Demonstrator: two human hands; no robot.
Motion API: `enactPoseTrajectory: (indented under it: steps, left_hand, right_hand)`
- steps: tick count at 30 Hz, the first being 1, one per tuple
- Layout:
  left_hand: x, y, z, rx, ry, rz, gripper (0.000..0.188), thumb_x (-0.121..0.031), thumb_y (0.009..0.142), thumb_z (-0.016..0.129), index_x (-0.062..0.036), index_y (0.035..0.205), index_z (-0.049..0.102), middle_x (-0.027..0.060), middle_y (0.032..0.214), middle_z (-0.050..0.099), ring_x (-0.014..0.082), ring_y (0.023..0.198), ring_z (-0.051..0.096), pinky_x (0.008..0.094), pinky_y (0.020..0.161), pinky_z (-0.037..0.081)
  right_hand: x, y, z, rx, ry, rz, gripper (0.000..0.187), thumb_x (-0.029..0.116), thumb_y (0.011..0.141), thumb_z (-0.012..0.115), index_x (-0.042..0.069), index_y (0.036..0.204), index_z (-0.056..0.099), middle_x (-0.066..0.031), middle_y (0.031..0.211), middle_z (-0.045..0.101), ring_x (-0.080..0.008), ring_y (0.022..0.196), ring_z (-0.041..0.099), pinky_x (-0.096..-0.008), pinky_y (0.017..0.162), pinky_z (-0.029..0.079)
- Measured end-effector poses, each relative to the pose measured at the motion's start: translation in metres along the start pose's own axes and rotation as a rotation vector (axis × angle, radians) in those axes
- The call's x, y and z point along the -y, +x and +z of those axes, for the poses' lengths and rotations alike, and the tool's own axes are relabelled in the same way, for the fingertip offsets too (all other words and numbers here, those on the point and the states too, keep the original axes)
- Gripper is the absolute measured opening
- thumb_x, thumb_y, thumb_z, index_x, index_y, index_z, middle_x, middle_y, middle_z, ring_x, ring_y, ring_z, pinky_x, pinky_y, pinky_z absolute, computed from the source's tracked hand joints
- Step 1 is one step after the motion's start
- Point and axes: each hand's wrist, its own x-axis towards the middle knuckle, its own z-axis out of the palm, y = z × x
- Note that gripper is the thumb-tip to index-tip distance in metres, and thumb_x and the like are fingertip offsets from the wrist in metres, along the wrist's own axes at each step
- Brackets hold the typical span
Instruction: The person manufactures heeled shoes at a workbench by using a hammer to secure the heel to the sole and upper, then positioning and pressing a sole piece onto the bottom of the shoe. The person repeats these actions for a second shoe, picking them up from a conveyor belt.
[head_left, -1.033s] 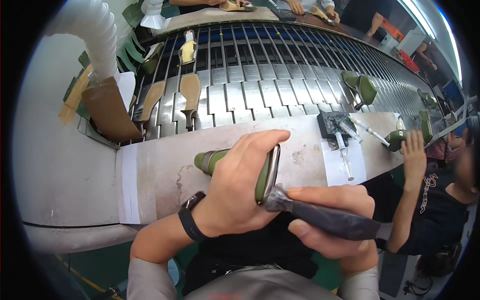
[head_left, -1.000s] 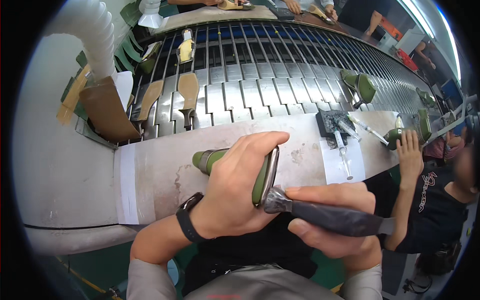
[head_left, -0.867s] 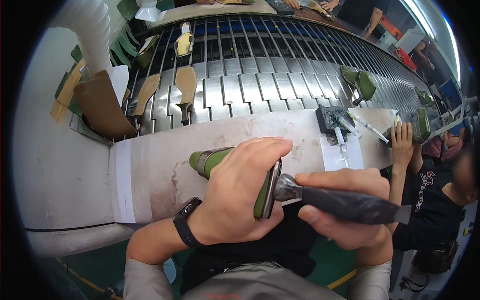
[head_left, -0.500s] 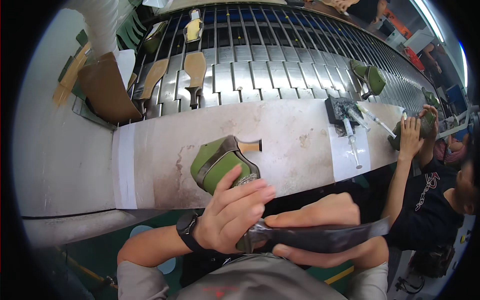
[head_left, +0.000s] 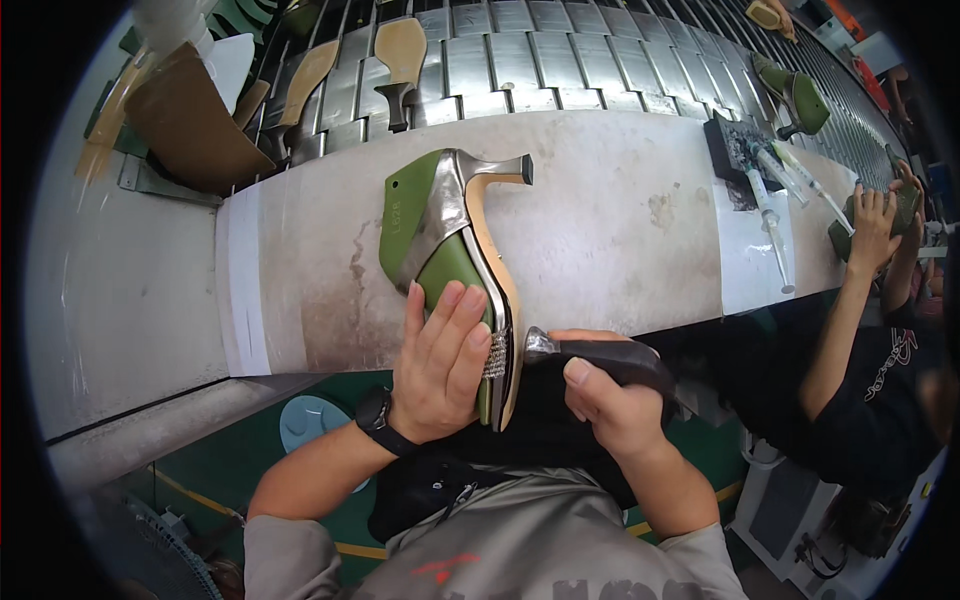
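A high-heeled sandal (head_left: 480,250) on a green shoe last lies on its side across the worktable's near edge. It has a metallic strap, a tan sole and a glittering band near the toe, and its heel points right. My left hand (head_left: 445,350) grips the last near that band, its fingers flat along the upper side; the thumb is hidden. My right hand (head_left: 615,400) is closed around a hammer-like tool (head_left: 610,362) with a dark handle and a rounded metal end. That metal end is at the sole's edge; whether it touches cannot be made out.
The pale worktable (head_left: 600,230) runs along a metal slat conveyor (head_left: 560,60) carrying soles (head_left: 400,55) and another green last (head_left: 800,95). Syringes (head_left: 770,220) lie by a black block (head_left: 735,150). At right, a co-worker's hands (head_left: 875,230) hold a green last. A brown board (head_left: 190,120) stands at left.
The sandal has turned so its sole faces right, and more of it shows. My right hand and the tool have moved in to the sole's edge. The view has shifted.
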Motion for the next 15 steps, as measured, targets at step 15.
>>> enactPoseTrajectory:
  steps: [15]
  left_hand:
    - [-0.001, -0.008, 0.000, 0.020, -0.013, -0.033, 0.048, -0.009, 0.102, 0.062, -0.0061, 0.147, 0.044, 0.0232, 0.153, 0.052, 0.0443, 0.147, 0.047, 0.0783, 0.120, 0.026]
  right_hand:
    - [0.017, 0.030, 0.002, 0.202, -0.124, -0.311, 0.032, 0.002, 0.089, 0.079, -0.003, 0.120, 0.076, -0.0096, 0.095, 0.080, -0.0095, 0.074, 0.071, -0.0248, 0.067, 0.057]
